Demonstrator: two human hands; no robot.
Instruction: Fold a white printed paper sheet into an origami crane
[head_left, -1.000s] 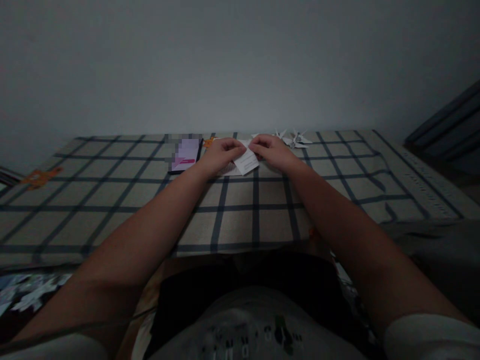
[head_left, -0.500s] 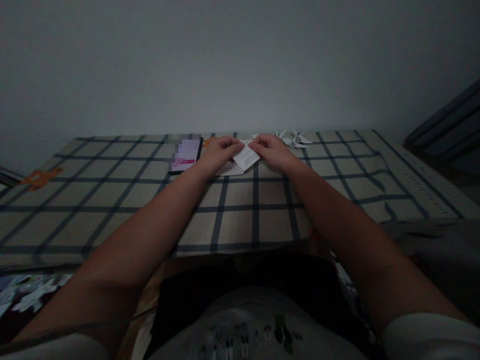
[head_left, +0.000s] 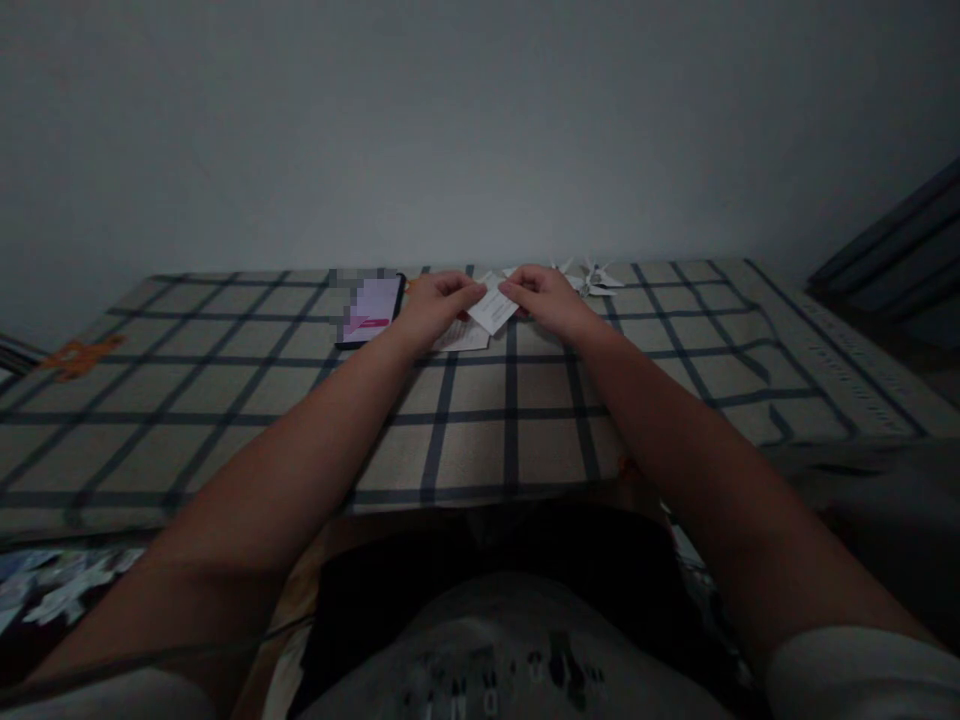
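Note:
Between my two hands is a small piece of folded white paper [head_left: 493, 308] with print on it, one corner pointing toward me. My left hand [head_left: 440, 303] pinches its left corner between thumb and fingers. On the opposite corner, my right hand [head_left: 546, 298] grips in the same way. Below and partly behind my left hand, a printed paper sheet [head_left: 466, 338] lies flat on the table. Several folded white paper shapes with pointed tips [head_left: 596, 279] rest just beyond my right hand, partly hidden by it.
A tablet or phone with a lit, partly blurred screen [head_left: 375, 302] lies left of my left hand. An orange object [head_left: 82, 356] sits at the table's far left. The checked tablecloth [head_left: 472, 450] covers the table, which meets a plain wall [head_left: 480, 130].
The folded paper has shifted and tilted slightly between my fingers, its near corner a little higher. Both hands keep their pinch and have barely moved.

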